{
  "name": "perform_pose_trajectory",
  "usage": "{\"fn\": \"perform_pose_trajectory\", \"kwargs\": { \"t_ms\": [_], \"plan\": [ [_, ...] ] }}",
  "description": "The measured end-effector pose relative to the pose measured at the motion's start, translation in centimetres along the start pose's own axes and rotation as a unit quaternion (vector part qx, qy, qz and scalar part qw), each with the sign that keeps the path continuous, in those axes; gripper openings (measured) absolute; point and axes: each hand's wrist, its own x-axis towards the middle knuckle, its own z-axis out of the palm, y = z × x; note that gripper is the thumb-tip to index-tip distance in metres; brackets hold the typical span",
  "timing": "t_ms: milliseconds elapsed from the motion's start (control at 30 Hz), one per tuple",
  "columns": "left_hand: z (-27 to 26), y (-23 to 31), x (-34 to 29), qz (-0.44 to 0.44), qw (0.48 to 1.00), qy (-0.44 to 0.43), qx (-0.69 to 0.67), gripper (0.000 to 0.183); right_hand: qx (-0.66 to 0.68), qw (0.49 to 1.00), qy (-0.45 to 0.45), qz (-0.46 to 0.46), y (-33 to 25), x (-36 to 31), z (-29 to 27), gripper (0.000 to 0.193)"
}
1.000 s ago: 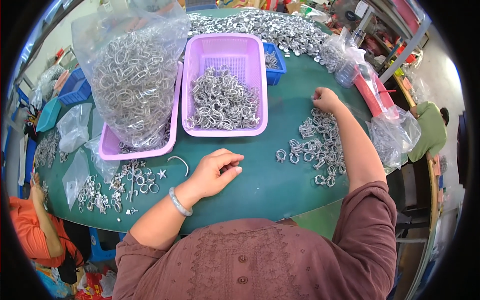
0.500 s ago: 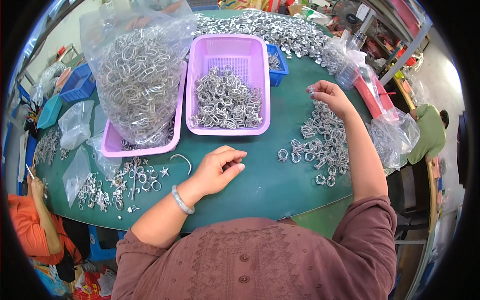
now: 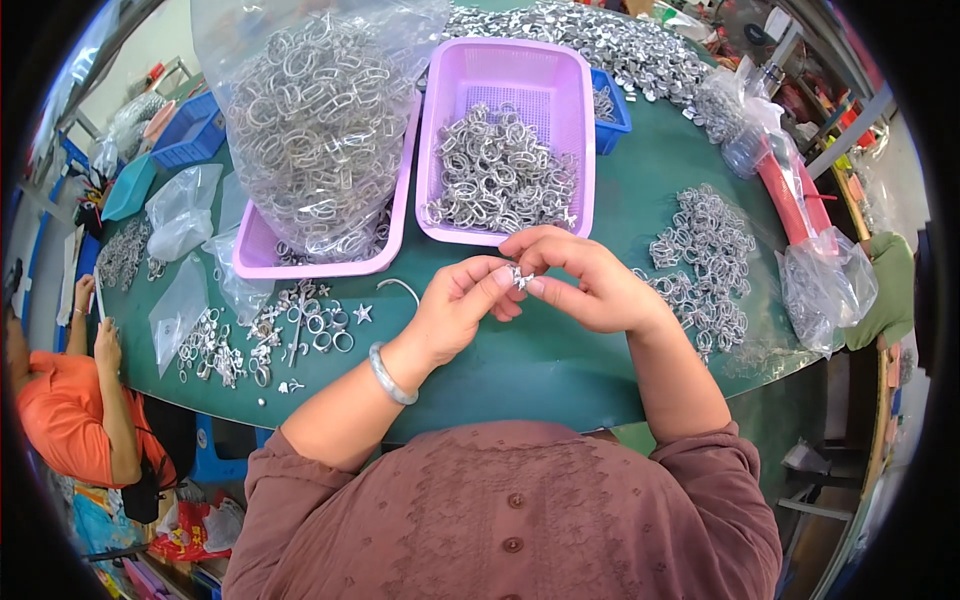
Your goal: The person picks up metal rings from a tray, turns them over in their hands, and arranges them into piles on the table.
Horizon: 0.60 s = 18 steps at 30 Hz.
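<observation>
In front of my chest both hands meet around a small silver ring (image 3: 522, 279) with a pointed ornament on it. My left hand (image 3: 462, 305), with a pale bangle on its wrist, pinches it from the left. From the right, the thumb and fingers of my right hand (image 3: 592, 285) are closed on the same ring; its band is mostly hidden by fingers. Just beyond the hands stands a lilac plastic basket (image 3: 586, 130) partly filled with silver rings (image 3: 505, 170). A heap of similar rings (image 3: 705, 260) lies on the green table (image 3: 560, 375) to the right.
A clear bag full of rings (image 3: 315, 130) rests in a second lilac basket (image 3: 300, 270). Loose rings and charms (image 3: 320, 325) lie at left near empty plastic bags (image 3: 180, 310). Small metal pieces (image 3: 590, 45) cover the far table. A person in orange (image 3: 80, 410) works at left.
My right hand has come left from the ring heap to meet my left hand, which has risen slightly and now pinches the ring too. The view has shifted a little.
</observation>
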Motion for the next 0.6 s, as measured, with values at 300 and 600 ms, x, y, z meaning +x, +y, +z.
{"fn": "perform_pose_trajectory", "kwargs": {
  "t_ms": [300, 600],
  "plan": [
    [-0.5, -0.6, 0.2, -0.063, 0.991, 0.015, -0.121, 0.029, 0.046, 0.989, 0.135, 0.032, 2.1, -0.9, 2.2, 0.015],
    [-1.0, -1.0, 0.4, -0.076, 0.989, 0.026, -0.126, 0.025, 0.017, 0.985, 0.173, 0.021, 3.8, -1.2, 3.1, 0.016]
  ]
}}
